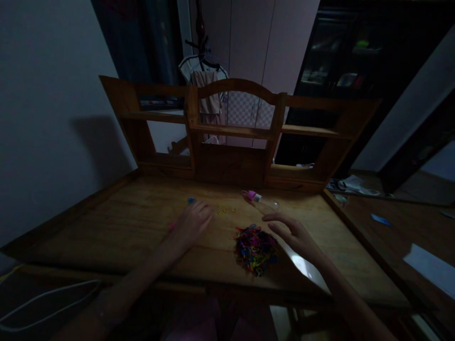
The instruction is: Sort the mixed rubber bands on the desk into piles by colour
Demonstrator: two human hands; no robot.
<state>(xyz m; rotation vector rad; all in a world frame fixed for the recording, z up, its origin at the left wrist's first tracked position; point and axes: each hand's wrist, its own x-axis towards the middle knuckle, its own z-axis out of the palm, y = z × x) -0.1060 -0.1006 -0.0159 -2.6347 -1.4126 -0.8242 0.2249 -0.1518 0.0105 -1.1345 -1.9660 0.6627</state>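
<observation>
My left hand (195,219) is low over the wooden desk with its fingers bent and close together; what they hold, if anything, is hidden. Just right of its fingertips lie several small yellow loops (225,210) in a row. Beyond it sits a small blue item (191,200), and a pink bit (172,227) shows beside its wrist. My right hand (293,234) has its thumb and fingers apart, with nothing in them. Its fingertips are near a clear bottle (268,205) with a pink cap (251,195), lying on its side. Between my hands is a pile of multicoloured bands (256,248).
A wooden shelf unit (234,131) stands along the back of the desk (117,227). At the left is a white wall (53,104). To the right, a brown surface (394,232) carries a white sheet (432,267) and a blue item (380,219). The room is dim.
</observation>
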